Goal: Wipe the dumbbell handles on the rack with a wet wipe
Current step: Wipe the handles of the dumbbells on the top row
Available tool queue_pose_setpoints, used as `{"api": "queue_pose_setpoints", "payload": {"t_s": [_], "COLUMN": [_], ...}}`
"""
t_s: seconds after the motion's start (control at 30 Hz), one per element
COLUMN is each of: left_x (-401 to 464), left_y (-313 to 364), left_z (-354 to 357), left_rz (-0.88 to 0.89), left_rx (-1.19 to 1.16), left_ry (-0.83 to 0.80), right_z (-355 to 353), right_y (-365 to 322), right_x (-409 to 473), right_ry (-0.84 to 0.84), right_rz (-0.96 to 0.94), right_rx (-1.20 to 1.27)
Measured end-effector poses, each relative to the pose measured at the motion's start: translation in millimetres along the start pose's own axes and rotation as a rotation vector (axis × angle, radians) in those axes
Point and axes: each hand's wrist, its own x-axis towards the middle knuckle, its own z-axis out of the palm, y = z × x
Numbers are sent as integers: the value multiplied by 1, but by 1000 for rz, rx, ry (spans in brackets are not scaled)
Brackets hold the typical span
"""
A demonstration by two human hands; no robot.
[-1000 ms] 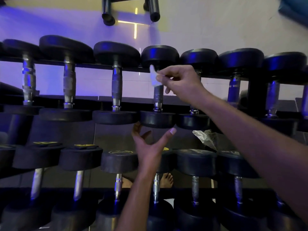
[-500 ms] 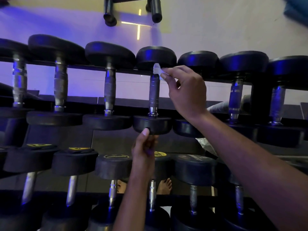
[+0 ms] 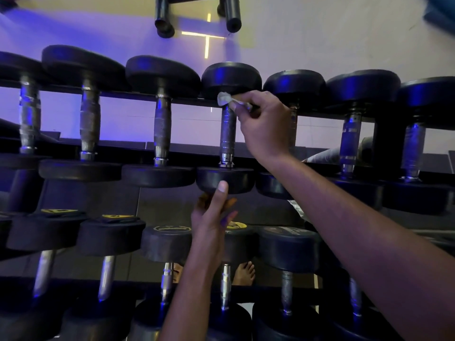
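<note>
A small white wet wipe (image 3: 223,98) is pinched in my right hand (image 3: 263,124), held against the top end of a chrome dumbbell handle (image 3: 227,136) on the upper rack row. That dumbbell has black rubber heads; its near head (image 3: 225,179) is gripped from below by my left hand (image 3: 213,217), thumb pressed on the front face and fingers curled under it. Other dumbbell handles (image 3: 162,126) stand in a row to the left and right.
A lower rack row holds more black dumbbells (image 3: 167,242), some with yellow labels. A crumpled clear plastic wrapper (image 3: 298,207) lies behind my right forearm. Bare feet (image 3: 243,273) show on the floor through the rack. Two black pegs (image 3: 162,20) hang on the wall above.
My right hand carried the wipe from beside the handle up to its top end. My left hand rose from an open spread and closed on the near head of the same dumbbell.
</note>
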Motion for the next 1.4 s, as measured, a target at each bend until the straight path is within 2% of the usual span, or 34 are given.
{"api": "queue_pose_setpoints", "payload": {"t_s": [0.2,0.37,0.47,0.53,0.73,0.9,1.03,1.17,1.4], "left_x": [-3,-5,-6,-6,-7,-6,-6,-4,-2], "left_y": [8,7,6,7,9,7,7,6,1], "left_z": [0,2,3,3,4,1,-1,-1,-2], "left_rz": [2,10,21,22,13,4,14,4,16], "left_rx": [85,94,107,117,160,162,154,150,137], "left_ry": [12,57,64,62,70,48,38,28,-11], "right_z": [-13,-26,-30,-30,-33,-28,-31,-28,-16], "right_y": [0,2,-1,0,10,4,5,4,-21], "right_x": [-3,-23,-33,-36,-33,-20,-16,-20,5], "right_ry": [-162,-401,-544,-591,-601,-637,-675,-613,-271], "right_rz": [-66,-116,-87,0,246,327,398,544,857], "right_rx": [-139,-186,-192,-188,-242,-340,-305,-80,382]}}
